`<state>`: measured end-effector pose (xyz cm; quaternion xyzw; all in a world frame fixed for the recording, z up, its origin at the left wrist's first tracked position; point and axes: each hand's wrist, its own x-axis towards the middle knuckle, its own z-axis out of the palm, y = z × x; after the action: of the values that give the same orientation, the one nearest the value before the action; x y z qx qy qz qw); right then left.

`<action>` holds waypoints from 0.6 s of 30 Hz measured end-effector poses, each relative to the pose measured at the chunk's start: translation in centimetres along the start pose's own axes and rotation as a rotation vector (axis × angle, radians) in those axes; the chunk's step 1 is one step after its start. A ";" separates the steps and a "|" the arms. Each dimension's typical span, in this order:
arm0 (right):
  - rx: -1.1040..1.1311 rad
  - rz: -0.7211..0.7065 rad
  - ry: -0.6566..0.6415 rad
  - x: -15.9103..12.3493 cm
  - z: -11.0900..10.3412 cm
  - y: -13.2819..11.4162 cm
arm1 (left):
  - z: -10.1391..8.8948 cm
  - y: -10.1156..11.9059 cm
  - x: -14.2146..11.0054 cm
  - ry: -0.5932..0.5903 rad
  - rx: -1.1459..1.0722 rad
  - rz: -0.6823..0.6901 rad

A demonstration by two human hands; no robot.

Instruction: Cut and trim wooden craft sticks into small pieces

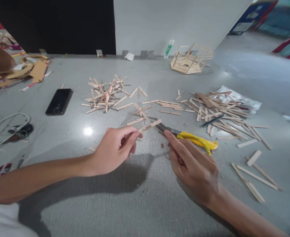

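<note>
My left hand pinches a short wooden craft stick between thumb and fingers, just above the grey table. My right hand grips yellow-handled cutting pliers, the index finger lying along them. The pliers' dark jaws meet the far end of the stick. Both hands hover near the table's middle.
A pile of cut stick pieces lies beyond my left hand; a larger heap of sticks on a plastic bag sits right. Loose sticks lie near right. A black phone is left, a stick-built frame far back.
</note>
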<state>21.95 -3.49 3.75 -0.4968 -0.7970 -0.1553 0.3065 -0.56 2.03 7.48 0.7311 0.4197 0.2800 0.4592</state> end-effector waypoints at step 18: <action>-0.149 -0.144 -0.085 -0.7 -0.5 0.1 | 0.0 -0.6 0.4 -0.041 0.056 0.017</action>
<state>22.44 -4.25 3.69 -0.4660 -0.8290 -0.2146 0.2226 -0.63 2.50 6.99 0.7528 0.4116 0.2573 0.4446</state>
